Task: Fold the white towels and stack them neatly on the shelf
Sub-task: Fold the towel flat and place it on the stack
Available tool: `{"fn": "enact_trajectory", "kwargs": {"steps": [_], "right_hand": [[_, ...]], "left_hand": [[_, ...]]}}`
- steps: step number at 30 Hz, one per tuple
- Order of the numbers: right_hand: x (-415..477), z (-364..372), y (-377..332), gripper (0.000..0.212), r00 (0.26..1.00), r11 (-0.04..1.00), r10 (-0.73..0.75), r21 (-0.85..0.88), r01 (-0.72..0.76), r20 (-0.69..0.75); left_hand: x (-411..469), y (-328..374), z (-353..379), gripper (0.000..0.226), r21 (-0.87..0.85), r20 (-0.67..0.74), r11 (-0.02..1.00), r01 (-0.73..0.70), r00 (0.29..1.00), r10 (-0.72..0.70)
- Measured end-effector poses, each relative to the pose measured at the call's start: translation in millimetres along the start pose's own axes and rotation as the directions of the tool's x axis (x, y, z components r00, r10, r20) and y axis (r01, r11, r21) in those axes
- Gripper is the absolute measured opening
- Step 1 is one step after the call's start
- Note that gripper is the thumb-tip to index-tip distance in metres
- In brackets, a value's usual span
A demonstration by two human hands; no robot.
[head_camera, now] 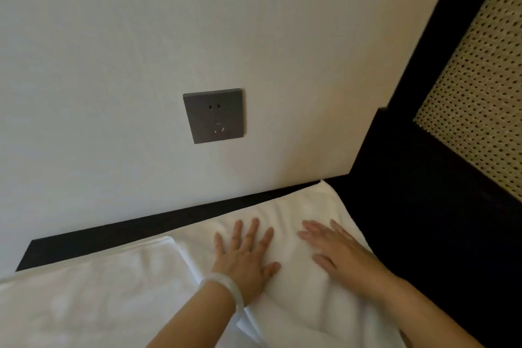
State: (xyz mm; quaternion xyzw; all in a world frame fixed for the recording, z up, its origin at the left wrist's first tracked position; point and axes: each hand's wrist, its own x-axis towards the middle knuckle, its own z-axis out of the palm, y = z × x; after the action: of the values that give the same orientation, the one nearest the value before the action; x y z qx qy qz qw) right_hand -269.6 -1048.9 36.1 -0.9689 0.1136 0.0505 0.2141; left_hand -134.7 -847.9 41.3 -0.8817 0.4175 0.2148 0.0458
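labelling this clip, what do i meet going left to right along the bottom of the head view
flat folded white towel → left hand wearing a pale bangle → right hand → black wooden frame

White wall (113,65), grey socket (213,116), dark wooden frame (418,178), woven cane panel (480,79)

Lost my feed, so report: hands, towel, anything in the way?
Both open: left hand, right hand flat on folded towel. It lies on the dark shelf. Alongside at left, second white towel; no obstruction seen.
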Motion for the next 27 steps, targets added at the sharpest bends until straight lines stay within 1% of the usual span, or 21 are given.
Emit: {"fn": "enact_trajectory", "kwargs": {"steps": [1,2,3,5,6,7,8,10,11,13,14,15,17,18,19,20,21,22,24,25,27], "right_hand": [[-11,-1,10,0.068,1.0,0.997,0.013,-0.08,-0.011,0.024],[-19,-5,22,0.069,0.997,0.988,0.078,-0.133,-0.079,-0.011],[-27,-11,33,0.064,0.984,0.972,0.173,-0.152,-0.178,-0.045],[-41,-26,47,0.056,0.934,0.937,0.346,-0.027,-0.35,-0.083],[-49,-26,51,0.055,0.922,0.927,0.376,0.045,-0.373,-0.091],[-58,-26,51,0.053,0.926,0.929,0.368,0.084,-0.361,-0.09],[-67,-25,49,0.053,0.939,0.938,0.336,0.116,-0.326,-0.077],[-89,-21,41,0.052,0.975,0.963,0.22,0.157,-0.217,-0.002],[-100,-18,40,0.05,0.985,0.975,0.166,0.14,-0.172,0.054],[-119,-13,45,0.044,0.99,0.993,0.108,0.035,-0.112,0.093],[-129,-15,49,0.043,0.986,0.989,0.143,0.033,-0.146,0.086],[-137,-18,50,0.044,0.98,0.978,0.191,0.078,-0.194,0.05],[-152,-22,49,0.055,0.969,0.958,0.244,0.165,-0.234,-0.047],[-158,-22,45,0.068,0.975,0.974,0.204,0.116,-0.193,-0.089],[-164,-19,41,0.077,0.979,0.985,0.161,0.081,-0.152,-0.122],[-172,-16,36,0.08,0.982,0.988,0.145,0.079,-0.135,-0.125],[-178,-15,30,0.078,0.986,0.987,0.14,0.091,-0.131,-0.091],[-184,-12,27,0.073,0.988,0.986,0.144,0.087,-0.139,-0.053],[-194,-8,21,0.052,0.992,0.991,0.127,0.035,-0.126,-0.001],[-198,-6,20,0.041,0.992,0.992,0.124,0.029,-0.124,-0.01],[-207,-6,17,0.025,0.982,0.979,0.182,0.106,-0.175,-0.058]], "left_hand": [[2,-2,-1,0.068,0.012,0.004,1.0,0.001,1.0,-0.001],[3,-2,-2,0.067,0.015,0.009,1.0,0.002,1.0,-0.002],[4,-2,-4,0.066,0.01,0.016,1.0,0.002,1.0,-0.002],[2,1,-7,0.066,0.002,0.014,1.0,0.013,1.0,-0.013],[0,3,-7,0.066,0.004,0.005,1.0,0.016,1.0,-0.016],[-3,7,-5,0.069,0.014,-0.007,1.0,0.007,1.0,-0.007],[-8,11,-3,0.079,0.026,-0.012,1.0,-0.017,1.0,0.017],[-24,25,2,0.111,0.03,-0.043,0.992,-0.124,0.991,0.125],[-31,33,4,0.111,0.028,-0.052,0.983,-0.181,0.982,0.182],[-45,46,8,0.082,0.035,-0.06,0.965,-0.261,0.963,0.262],[-53,52,7,0.071,0.026,-0.067,0.961,-0.276,0.958,0.277],[-60,56,7,0.067,0.021,-0.089,0.959,-0.284,0.955,0.284],[-70,57,9,0.074,-0.033,-0.207,0.949,-0.312,0.932,0.299],[-78,56,9,0.074,-0.072,-0.301,0.931,-0.359,0.897,0.323],[-86,56,11,0.063,-0.099,-0.389,0.91,-0.402,0.858,0.336],[-94,54,14,0.053,-0.125,-0.468,0.885,-0.448,0.813,0.346],[-101,52,19,0.053,-0.145,-0.538,0.872,-0.468,0.776,0.327],[-109,50,24,0.054,-0.167,-0.554,0.863,-0.477,0.769,0.318],[-124,48,31,0.048,-0.201,-0.514,0.881,-0.428,0.812,0.277],[-129,47,34,0.047,-0.204,-0.478,0.896,-0.395,0.839,0.26],[-130,42,44,0.052,-0.14,-0.454,0.914,-0.381,0.845,0.283]]}}
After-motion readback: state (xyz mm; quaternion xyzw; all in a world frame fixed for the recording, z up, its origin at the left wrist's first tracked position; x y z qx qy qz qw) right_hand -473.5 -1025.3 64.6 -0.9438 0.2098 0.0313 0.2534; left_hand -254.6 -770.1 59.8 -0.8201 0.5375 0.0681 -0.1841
